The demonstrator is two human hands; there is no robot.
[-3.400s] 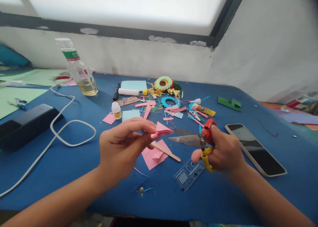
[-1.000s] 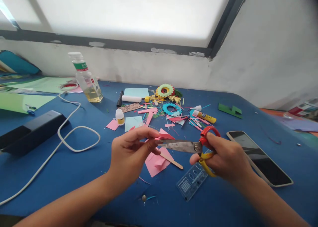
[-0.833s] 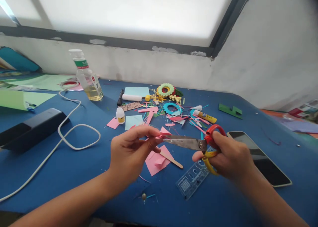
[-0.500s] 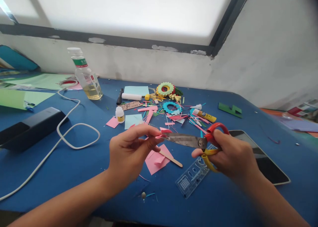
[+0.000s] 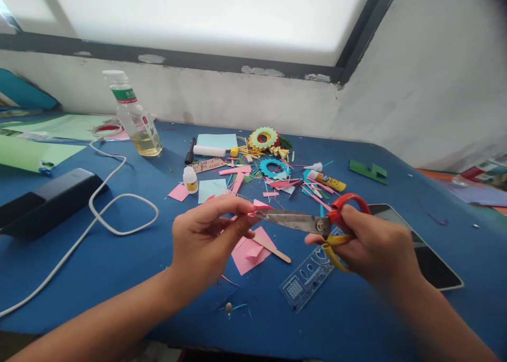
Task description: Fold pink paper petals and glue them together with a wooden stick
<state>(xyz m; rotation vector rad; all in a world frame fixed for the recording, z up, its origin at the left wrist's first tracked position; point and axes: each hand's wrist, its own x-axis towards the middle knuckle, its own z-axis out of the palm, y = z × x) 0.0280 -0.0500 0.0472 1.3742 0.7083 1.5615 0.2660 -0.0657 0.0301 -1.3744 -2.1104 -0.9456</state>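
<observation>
Between thumb and forefinger, my left hand (image 5: 209, 240) pinches a small folded piece of pink paper (image 5: 262, 206). My right hand (image 5: 372, 246) grips scissors (image 5: 301, 220) by their red and yellow handles. The blades lie nearly together, their tips touching the pink paper at my left fingertips. Fingers hide part of the paper. Below the hands, a pink paper square (image 5: 245, 256) lies on the table with a wooden stick (image 5: 277, 252) across it. A clear stencil ruler (image 5: 307, 283) rests under the scissors.
Paper strips and scraps (image 5: 237, 180) spread behind my hands, with a small glue bottle (image 5: 190, 180), a yellow glue stick (image 5: 328, 181) and a blue paper ring (image 5: 273, 168). A tall bottle (image 5: 137, 119) stands back left. A white cable (image 5: 93, 214) loops leftward. A tablet (image 5: 431, 256) lies right.
The view has shifted slightly. My right hand and the scissors have moved a little to the right, and the blades look closer together at the pink paper. Both holds are the same.
</observation>
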